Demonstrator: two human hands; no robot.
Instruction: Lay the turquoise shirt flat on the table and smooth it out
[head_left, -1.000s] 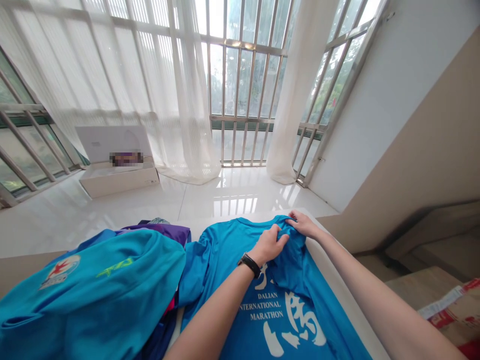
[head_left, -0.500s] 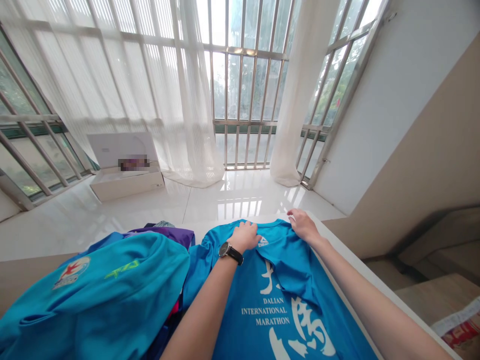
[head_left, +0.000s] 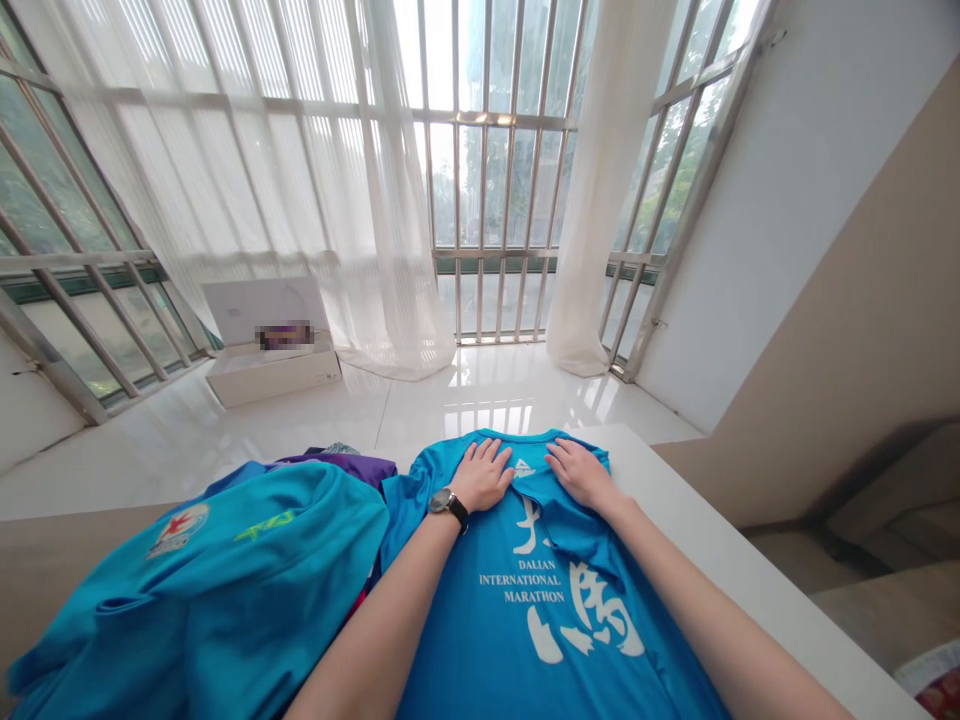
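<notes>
Ahead and to your left, an open white box (head_left: pixel 277 376) rests on the glossy white ledge (head_left: pixel 420 402), its lid (head_left: pixel 262 305) raised and a blurred-out patch over part of it. Behind it you have a broad sheer curtain (head_left: pixel 300 190); a narrower curtain (head_left: pixel 589 230) hangs to its right. Metal bars (head_left: pixel 480 118) cross the windows between and beside them, with greenery (head_left: pixel 666 212) outside. On your right stands a pale wall (head_left: pixel 750 230), and a red-and-white item (head_left: pixel 939 690) shows at the lower corner, cut off.

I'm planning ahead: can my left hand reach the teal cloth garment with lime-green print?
Probably yes: your left hand rests on the blue, white-lettered shirt; the teal garment lies alongside, largely uncovered.
</notes>
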